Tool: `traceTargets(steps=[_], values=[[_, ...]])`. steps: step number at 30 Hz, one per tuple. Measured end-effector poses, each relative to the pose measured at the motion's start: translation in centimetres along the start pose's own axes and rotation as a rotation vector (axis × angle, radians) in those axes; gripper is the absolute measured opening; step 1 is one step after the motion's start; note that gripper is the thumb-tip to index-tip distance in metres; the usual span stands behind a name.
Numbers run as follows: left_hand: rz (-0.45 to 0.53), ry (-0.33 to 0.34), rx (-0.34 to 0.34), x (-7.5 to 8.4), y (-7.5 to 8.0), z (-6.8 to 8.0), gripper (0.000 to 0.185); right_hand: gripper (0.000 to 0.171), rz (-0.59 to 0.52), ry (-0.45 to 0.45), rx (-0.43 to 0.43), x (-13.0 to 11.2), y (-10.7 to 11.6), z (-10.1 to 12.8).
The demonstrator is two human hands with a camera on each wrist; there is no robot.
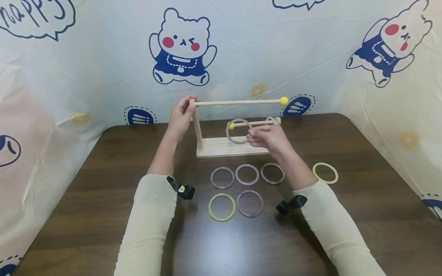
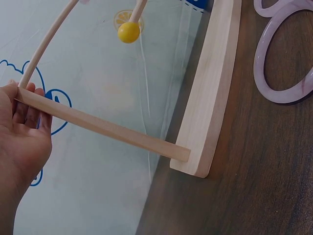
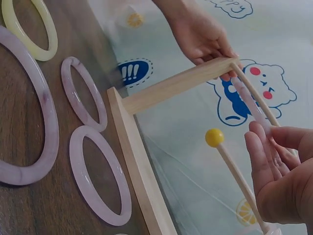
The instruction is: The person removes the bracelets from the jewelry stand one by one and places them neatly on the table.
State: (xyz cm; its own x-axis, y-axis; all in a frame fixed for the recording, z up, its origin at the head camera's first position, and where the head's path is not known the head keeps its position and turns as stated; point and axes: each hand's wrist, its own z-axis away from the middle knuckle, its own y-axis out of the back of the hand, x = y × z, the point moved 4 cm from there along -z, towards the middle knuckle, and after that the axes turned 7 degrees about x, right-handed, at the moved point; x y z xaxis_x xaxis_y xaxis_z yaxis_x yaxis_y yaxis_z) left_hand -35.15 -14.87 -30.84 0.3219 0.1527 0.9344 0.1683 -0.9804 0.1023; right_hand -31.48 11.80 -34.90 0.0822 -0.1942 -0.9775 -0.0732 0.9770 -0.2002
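Observation:
A wooden bangle rack (image 1: 231, 147) stands on the table, with a long upper rod (image 1: 238, 102) and a shorter lower rod (image 1: 257, 123), both yellow-ball-tipped. My left hand (image 1: 179, 119) grips the top of its left post (image 2: 98, 122). Between thumb and fingers, my right hand (image 1: 271, 140) pinches a pale purple bangle (image 1: 238, 142). In the head view this bangle overlaps the lower rod's yellow ball (image 3: 214, 137); the right wrist view shows them apart. Another pale bangle (image 1: 269, 118) hangs on the lower rod by the right post, partly hidden.
Several bangles lie flat before the rack: purple ones (image 1: 247, 165) and a yellow-green one (image 1: 222, 220). Another yellow-green bangle (image 1: 336, 176) lies right of my right forearm. The brown table (image 1: 86, 214) meets a printed cloth (image 1: 110, 69) behind.

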Motion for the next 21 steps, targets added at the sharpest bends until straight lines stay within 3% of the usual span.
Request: traceTargets(steps=[3,9,21], values=[[0.007,-0.002,-0.002,-0.1,0.0,-0.1,0.034,0.023,-0.039,-0.038,-0.028,0.0,0.0,0.4],[0.002,0.006,0.000,0.0,0.0,0.0,0.034,0.026,-0.097,-0.086,-0.090,-0.2,-0.2,1.3],[0.008,0.008,0.001,0.1,0.0,0.1,0.033,0.030,-0.111,-0.081,-0.084,-0.3,0.0,2.0]])
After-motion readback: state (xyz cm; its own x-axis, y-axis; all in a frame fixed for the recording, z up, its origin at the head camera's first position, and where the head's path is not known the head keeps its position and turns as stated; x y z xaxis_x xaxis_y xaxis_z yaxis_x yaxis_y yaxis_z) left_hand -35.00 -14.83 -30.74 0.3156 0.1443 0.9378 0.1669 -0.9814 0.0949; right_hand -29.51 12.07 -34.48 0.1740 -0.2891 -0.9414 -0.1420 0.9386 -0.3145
